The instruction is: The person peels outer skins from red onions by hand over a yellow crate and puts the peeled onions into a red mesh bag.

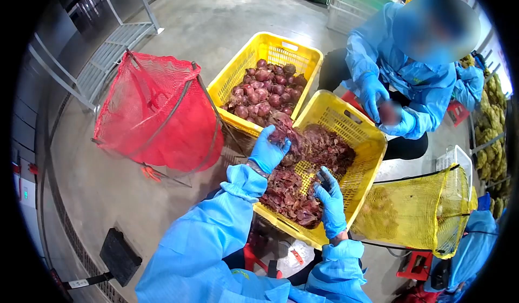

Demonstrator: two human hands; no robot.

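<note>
My left hand, in a blue glove, is curled round a loose bunch of papery red onion skins above the near yellow crate. Whether an onion sits inside that bunch I cannot tell. More dry purple skins cover much of this crate's bottom. My right hand, also gloved and dirty at the fingertips, hangs over the crate's right side with fingers apart and nothing in them. Beyond my left hand stands another yellow crate, holding many red onions.
A red mesh bag on a frame stands at left; a yellow mesh bag lies at right. Opposite sits a co-worker in blue, holding a roundish reddish item. A black plate is lower left, a metal rack upper left.
</note>
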